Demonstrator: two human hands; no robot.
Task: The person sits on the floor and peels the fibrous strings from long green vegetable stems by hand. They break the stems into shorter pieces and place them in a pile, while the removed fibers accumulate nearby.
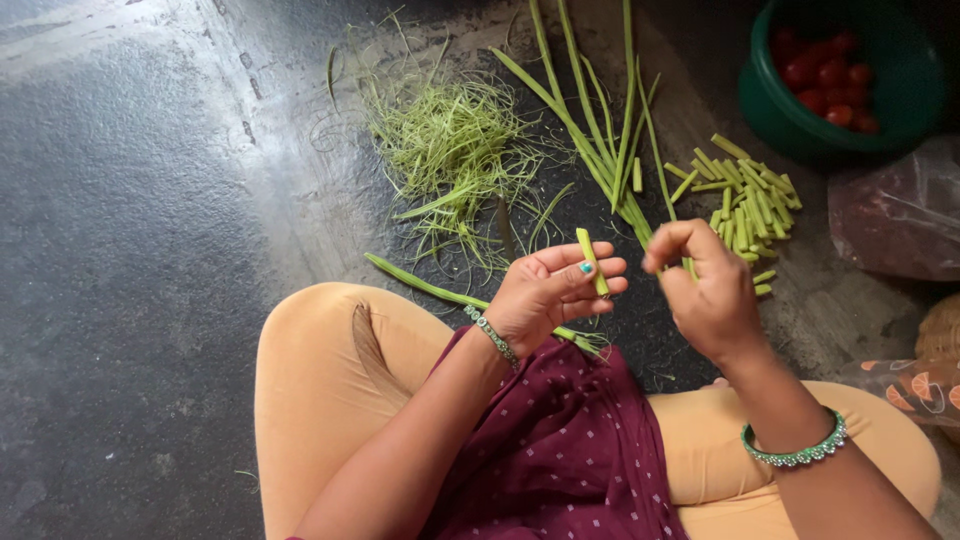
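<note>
My left hand (552,292) holds a short green stem piece (591,260) upright between its fingers, above my lap. My right hand (703,290) is just to the right of it, fingers pinched together near the piece's side; whether it grips a thin fibre I cannot tell. A longer green stem (430,286) runs from the floor under my left hand. On the floor ahead lie several long green stems (600,140), a pile of cut short pieces (748,200) and a tangle of thin peeled strings (452,140).
A green bowl (770,100) with red tomatoes (825,78) stands at the back right. A plastic bag (890,210) and a patterned wrapper (915,385) lie along the right edge. I sit cross-legged on a dark stone floor (120,250).
</note>
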